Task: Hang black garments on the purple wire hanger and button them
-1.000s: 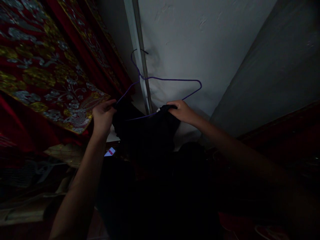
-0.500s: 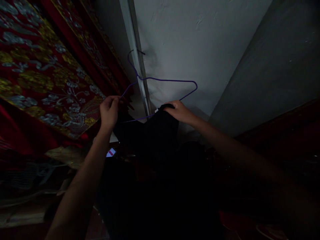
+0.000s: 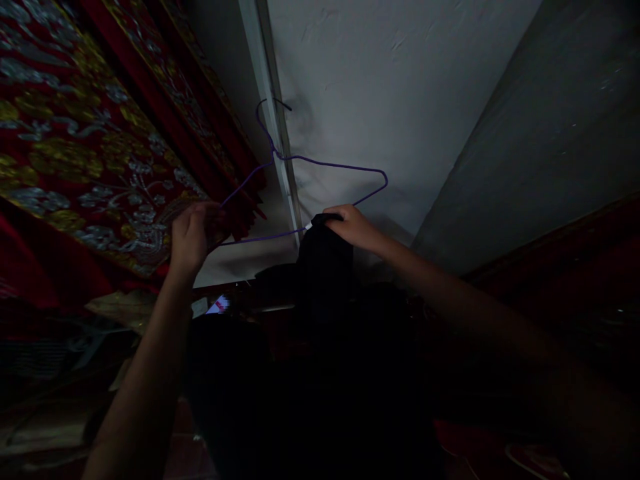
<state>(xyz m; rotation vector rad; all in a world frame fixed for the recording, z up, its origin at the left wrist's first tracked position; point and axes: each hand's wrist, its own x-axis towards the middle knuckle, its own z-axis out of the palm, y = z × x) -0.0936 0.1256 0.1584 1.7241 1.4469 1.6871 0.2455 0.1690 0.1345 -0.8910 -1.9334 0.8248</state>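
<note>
A purple wire clothes hanger hangs by its hook on a pale vertical rail against the wall. At the hanger's left end, my left hand is closed around its corner, which the fingers hide. My right hand pinches the edge of a black garment just under the hanger's right side. A small white label shows at the garment's edge, beside the bottom bar. The cloth droops from my right hand and merges into the dark below, so its kind and full shape cannot be made out.
Red cloth with gold and silver embroidery hangs on the left. The metal rail runs up the grey wall. Below my left hand is a lit phone screen. Dark red fabric lies along the right.
My left hand has moved left and slightly down, and the hanger has shifted left. The black cloth near that hand has dropped away toward the right. My right hand has barely moved.
</note>
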